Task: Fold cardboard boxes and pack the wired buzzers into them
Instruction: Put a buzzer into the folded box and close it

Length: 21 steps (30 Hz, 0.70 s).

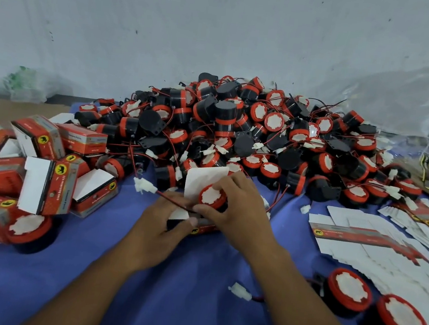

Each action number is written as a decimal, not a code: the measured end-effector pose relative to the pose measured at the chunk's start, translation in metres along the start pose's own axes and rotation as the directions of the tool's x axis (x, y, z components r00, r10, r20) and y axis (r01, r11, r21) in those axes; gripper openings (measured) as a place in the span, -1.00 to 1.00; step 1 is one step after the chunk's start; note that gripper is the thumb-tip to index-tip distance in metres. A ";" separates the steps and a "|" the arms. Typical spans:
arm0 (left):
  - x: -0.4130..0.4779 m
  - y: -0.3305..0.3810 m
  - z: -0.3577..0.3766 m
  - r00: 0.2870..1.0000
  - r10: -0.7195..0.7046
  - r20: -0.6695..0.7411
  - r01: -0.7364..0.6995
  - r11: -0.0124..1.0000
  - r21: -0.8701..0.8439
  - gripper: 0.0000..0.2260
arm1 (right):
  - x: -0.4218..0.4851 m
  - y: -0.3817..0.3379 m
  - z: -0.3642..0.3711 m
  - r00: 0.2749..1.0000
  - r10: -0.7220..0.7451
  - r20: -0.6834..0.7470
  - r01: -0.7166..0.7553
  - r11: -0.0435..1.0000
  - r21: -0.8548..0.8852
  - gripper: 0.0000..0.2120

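Bare blue cloth (190, 308) lies nearest, with two loose buzzers (349, 289) at its right edge. Mid-cloth, the left hand (162, 226) holds a red box (201, 227) lying crosswise, its white flap (200, 178) raised. The right hand (236, 213) grasps a buzzer (212, 196) at the box mouth, its white-capped red face up. Its wire (173, 200) trails left. Folded boxes (45, 168) crowd the left, flat blanks (361, 234) the right, and a heap (239, 127) sits behind.

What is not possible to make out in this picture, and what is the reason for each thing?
Head view only:
1. The box being filled: mostly covered by the left hand and the right hand; its opening does not show.
2. The buzzer in the right hand's grip: the fingers hide its black body.
3. Print on the folded boxes at left: too small and blurred.
4. Contents of the plastic bag at right: blurred, cut off by the edge.
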<state>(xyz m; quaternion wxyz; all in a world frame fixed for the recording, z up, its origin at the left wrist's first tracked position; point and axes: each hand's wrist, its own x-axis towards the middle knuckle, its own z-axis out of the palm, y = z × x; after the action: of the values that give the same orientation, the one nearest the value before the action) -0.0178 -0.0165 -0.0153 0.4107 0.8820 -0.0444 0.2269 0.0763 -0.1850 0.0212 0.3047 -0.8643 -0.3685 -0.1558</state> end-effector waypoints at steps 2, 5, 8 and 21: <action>0.000 -0.001 0.001 1.000 0.010 0.022 -0.010 1.000 -0.017 -0.78 | 0.001 -0.001 0.000 0.998 -0.022 0.051 0.022 1.000 0.005 -0.58; 0.000 -0.001 0.002 1.000 -0.009 0.007 0.009 0.999 -0.041 -0.75 | 0.002 -0.001 0.000 0.985 -0.038 0.168 0.047 0.998 -0.047 -0.61; 0.000 -0.003 0.003 1.000 -0.023 -0.005 0.022 1.000 -0.011 -0.78 | 0.001 0.001 -0.002 0.983 -0.048 0.176 0.064 0.994 -0.089 -0.63; 0.001 0.015 0.002 0.992 0.070 0.105 -0.089 0.979 0.186 -0.79 | -0.003 -0.030 -0.013 1.000 -0.021 -0.022 0.030 0.774 0.632 -0.74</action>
<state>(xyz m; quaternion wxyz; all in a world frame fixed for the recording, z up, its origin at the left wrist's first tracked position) -0.0199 -0.0273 -0.0050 0.3125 0.9247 -0.0777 0.2030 0.0515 -0.1790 0.0417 0.5775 -0.7057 -0.4091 -0.0332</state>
